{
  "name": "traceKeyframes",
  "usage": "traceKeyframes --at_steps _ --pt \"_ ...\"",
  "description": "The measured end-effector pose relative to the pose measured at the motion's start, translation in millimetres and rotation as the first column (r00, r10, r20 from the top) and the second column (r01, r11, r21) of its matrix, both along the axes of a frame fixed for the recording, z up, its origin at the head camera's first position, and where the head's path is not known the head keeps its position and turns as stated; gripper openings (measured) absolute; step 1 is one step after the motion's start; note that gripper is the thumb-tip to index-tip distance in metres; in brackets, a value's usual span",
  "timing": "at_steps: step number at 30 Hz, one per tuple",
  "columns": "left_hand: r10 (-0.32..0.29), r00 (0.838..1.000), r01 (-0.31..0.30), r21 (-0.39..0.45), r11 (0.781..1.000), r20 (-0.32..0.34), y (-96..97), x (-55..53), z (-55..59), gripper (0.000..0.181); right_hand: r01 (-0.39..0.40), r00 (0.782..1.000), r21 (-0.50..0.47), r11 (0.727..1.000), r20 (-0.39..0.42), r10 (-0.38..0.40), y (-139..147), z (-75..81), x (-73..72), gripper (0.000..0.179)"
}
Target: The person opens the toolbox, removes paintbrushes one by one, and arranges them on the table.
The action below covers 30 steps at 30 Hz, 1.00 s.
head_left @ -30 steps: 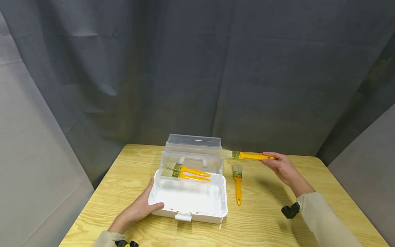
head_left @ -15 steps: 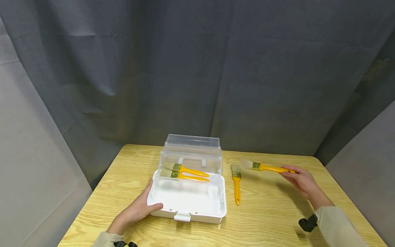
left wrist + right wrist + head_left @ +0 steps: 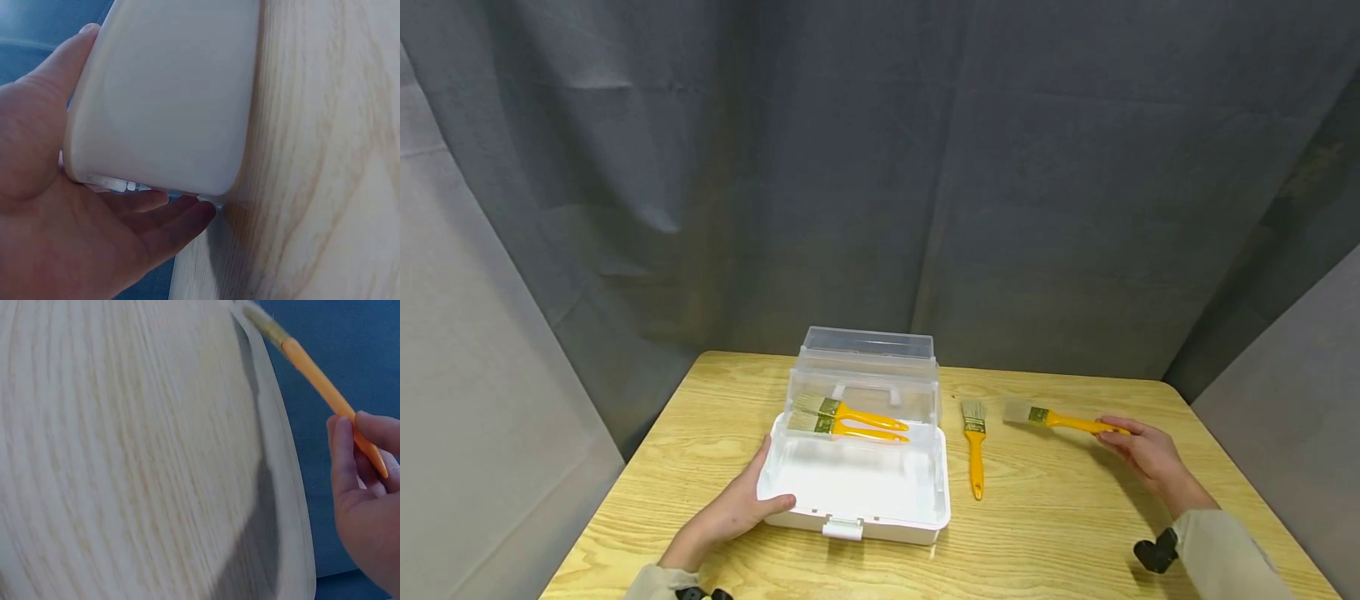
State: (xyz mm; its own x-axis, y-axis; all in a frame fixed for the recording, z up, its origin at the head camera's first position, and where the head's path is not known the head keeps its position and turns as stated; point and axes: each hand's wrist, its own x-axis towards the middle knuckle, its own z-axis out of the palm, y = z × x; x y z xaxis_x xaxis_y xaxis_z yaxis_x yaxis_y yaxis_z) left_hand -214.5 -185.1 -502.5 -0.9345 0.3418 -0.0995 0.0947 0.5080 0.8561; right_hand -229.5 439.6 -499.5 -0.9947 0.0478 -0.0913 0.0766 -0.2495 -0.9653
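Note:
A white box (image 3: 898, 532) stands on the table with its clear lid (image 3: 871, 343) raised at the back. My left hand (image 3: 733, 507) grips the box's left side, thumb at the front; in the left wrist view, the other fingers (image 3: 181, 228) bend round its far corner. My right hand (image 3: 1150, 458) pinches a yellow-handled paintbrush (image 3: 1071, 422) by the handle's end, bristles pointing left, low over the table. Right of the box lies another paintbrush (image 3: 976, 458), bristles away from me. Two more paintbrushes (image 3: 872, 418) lie side by side in the box's back part, by the lid.
The wooden table (image 3: 1037, 533) ends at a grey curtain (image 3: 1037, 208) behind. Pale panels flank it left and right. At the front of the box sits a white latch (image 3: 842, 528), hanging out.
My right hand has carried its paintbrush right and down, away from the box's lid and closer to the tabletop. My left hand keeps its hold on the box.

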Motion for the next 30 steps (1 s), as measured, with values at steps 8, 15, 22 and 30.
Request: traceKeyframes --at_steps 8,15,22,30 --pt "0.007 1.0 -0.007 0.004 1.0 0.008 0.8 1.6 2.7 0.111 0.01 0.995 0.129 0.992 0.093 -0.022 -5 -7.1 3.9 0.024" --pt "0.002 1.0 -0.002 0.001 1.0 0.007 -0.1 -0.7 0.9 0.111 -0.118 0.98 0.326 0.938 0.188 0.058 -17 -9.9 6.0 0.052" --pt "0.006 1.0 -0.006 0.006 1.0 0.014 0.0 -0.6 -0.7 0.112 -0.296 0.942 0.38 0.876 0.27 0.201 -35 -8.0 6.3 0.05" --pt "-0.002 1.0 0.002 0.013 1.0 -0.005 0.0 -0.7 -2.1 0.109 -0.446 0.885 0.377 0.812 0.323 0.336 -58 -2.3 9.0 0.04"
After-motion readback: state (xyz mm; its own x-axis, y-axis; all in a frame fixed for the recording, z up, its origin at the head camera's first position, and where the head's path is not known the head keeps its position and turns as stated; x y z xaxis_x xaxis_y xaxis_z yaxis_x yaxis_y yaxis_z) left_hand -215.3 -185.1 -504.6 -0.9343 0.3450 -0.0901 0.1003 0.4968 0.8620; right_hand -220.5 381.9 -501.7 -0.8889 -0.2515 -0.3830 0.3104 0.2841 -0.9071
